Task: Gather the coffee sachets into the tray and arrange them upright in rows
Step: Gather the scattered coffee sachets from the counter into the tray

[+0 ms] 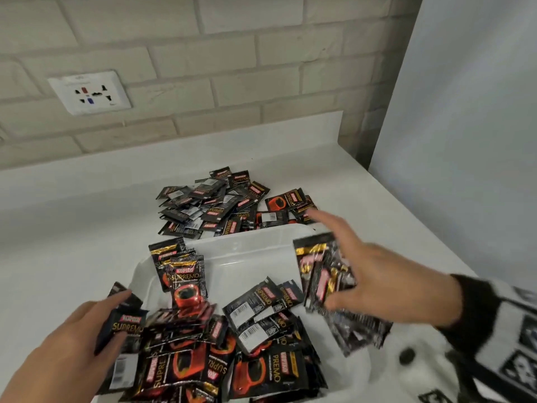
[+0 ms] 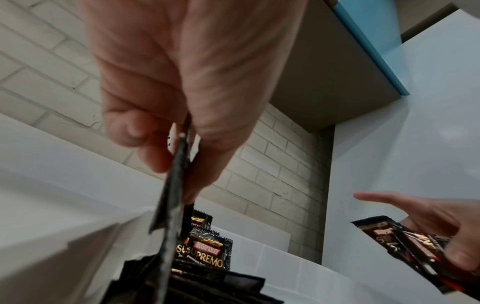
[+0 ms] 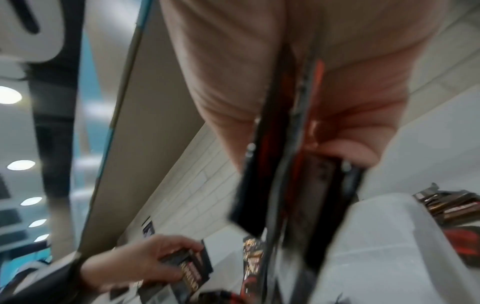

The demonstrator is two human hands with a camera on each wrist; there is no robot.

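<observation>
A clear plastic tray [image 1: 255, 242] sits on the white counter with several black Kopiko Supremo sachets lying loose in its near half [image 1: 261, 324]. A few sachets [image 1: 181, 267] stand upright at its left wall. My left hand [image 1: 78, 338] pinches a small stack of sachets [image 1: 122, 330] at the tray's near left; in the left wrist view they show edge-on [image 2: 171, 185]. My right hand [image 1: 374, 274] grips a blurred bundle of sachets [image 1: 325, 274] over the tray's right side, forefinger stretched out. A loose sachet pile [image 1: 215, 205] lies behind the tray.
The brick wall with a white power socket [image 1: 90, 93] runs behind the counter. A tall white panel [image 1: 465, 112] closes off the right side. Bare counter [image 1: 72, 228] lies left of the tray. My patterned sleeve [image 1: 499, 330] hangs at the lower right.
</observation>
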